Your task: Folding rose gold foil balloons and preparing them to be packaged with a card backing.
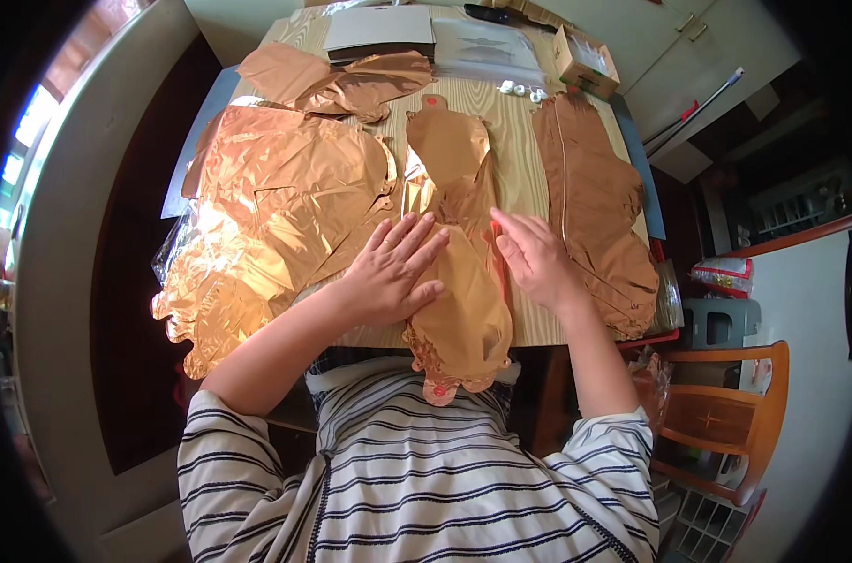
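A flat, uninflated gold foil balloon [463, 310] lies lengthwise in front of me, its near end hanging over the table edge. My left hand [402, 267] rests palm down on its left side, fingers stretched and slightly spread. At the balloon's right edge is my right hand [538, 258], index finger extended and thumb apart from it. A thin red strip [497, 246] shows along that edge by the right thumb; what it belongs to is hidden. Crinkled gold foil balloons [285, 188] lie in a spread heap at left, close to my left forearm.
More flat brown-gold balloons [595, 206] lie at right, others [323, 80] at the far left. Along the back are a white-topped box [379, 30], clear plastic bags [487, 47], a small carton [585, 61] and small white pieces [520, 90]. A wooden chair [716, 413] stands right of the table.
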`<action>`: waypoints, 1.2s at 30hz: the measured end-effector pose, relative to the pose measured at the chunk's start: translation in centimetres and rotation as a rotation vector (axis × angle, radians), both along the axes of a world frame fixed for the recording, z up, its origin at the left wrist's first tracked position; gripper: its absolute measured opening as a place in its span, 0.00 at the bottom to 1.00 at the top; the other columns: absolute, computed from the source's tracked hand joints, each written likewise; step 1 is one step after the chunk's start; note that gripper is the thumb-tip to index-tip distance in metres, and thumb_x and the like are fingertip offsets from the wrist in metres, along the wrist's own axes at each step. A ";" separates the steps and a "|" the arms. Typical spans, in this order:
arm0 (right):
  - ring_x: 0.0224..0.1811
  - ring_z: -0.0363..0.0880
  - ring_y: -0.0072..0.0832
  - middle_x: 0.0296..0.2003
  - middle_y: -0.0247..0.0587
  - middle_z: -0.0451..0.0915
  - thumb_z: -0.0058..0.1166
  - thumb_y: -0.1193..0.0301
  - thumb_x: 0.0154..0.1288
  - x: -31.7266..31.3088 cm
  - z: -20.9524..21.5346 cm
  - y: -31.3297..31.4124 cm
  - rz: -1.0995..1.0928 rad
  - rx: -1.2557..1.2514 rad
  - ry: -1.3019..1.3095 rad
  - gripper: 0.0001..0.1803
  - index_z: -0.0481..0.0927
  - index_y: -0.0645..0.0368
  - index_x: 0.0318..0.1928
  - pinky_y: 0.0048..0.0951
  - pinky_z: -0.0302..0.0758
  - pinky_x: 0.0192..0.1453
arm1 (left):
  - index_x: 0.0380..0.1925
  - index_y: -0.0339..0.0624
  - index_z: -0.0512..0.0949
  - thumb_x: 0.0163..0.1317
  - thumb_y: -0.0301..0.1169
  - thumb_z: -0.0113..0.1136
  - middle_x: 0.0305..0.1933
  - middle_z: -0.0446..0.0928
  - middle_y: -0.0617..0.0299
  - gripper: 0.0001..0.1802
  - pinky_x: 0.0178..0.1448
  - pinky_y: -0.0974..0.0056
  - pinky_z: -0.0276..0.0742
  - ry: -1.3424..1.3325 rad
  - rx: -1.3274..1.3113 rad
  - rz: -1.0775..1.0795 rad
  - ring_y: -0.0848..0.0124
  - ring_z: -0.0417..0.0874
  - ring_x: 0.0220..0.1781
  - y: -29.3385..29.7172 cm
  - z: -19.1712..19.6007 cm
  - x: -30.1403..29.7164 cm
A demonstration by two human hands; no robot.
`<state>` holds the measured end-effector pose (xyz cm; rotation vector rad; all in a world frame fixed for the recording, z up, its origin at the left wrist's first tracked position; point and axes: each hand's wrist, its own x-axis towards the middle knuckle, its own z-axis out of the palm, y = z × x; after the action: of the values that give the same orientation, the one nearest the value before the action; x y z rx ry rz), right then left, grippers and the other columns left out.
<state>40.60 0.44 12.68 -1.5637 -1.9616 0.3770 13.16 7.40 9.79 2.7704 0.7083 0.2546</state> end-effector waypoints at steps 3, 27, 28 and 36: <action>0.50 0.79 0.41 0.45 0.45 0.82 0.60 0.63 0.69 -2.9 2.6 -0.8 0.079 0.221 -0.110 0.18 0.81 0.60 0.55 0.43 0.73 0.60 | 0.80 0.44 0.53 0.80 0.52 0.38 0.83 0.54 0.45 0.37 0.85 0.46 0.41 -0.139 -0.239 -0.003 0.51 0.52 0.84 1.2 0.4 -0.2; 0.45 0.73 0.35 0.39 0.36 0.76 0.66 0.61 0.62 -9.2 -1.2 -2.4 0.288 0.149 -0.254 0.15 0.84 0.56 0.44 0.39 0.72 0.50 | 0.56 0.39 0.81 0.65 0.42 0.64 0.62 0.81 0.56 0.24 0.77 0.46 0.63 -0.186 0.218 0.053 0.60 0.77 0.68 14.6 -1.3 2.0; 0.45 0.74 0.36 0.39 0.36 0.76 0.66 0.61 0.62 -9.2 -1.0 -2.3 0.285 0.136 -0.255 0.15 0.84 0.56 0.44 0.40 0.72 0.50 | 0.56 0.39 0.81 0.65 0.42 0.64 0.62 0.81 0.56 0.24 0.77 0.46 0.63 -0.185 0.218 0.053 0.60 0.77 0.68 14.8 -1.4 2.1; 0.55 0.75 0.42 0.58 0.46 0.78 0.63 0.58 0.65 -9.9 -1.2 0.5 0.206 0.307 -0.320 0.28 0.80 0.61 0.60 0.43 0.70 0.62 | 0.59 0.39 0.79 0.66 0.45 0.63 0.63 0.80 0.56 0.27 0.79 0.45 0.59 -0.180 0.234 0.086 0.60 0.77 0.68 14.4 -1.8 2.1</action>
<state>30.74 0.97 11.43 -1.2886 -2.3041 -0.1018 15.27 21.80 7.97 2.8875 0.7978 0.6334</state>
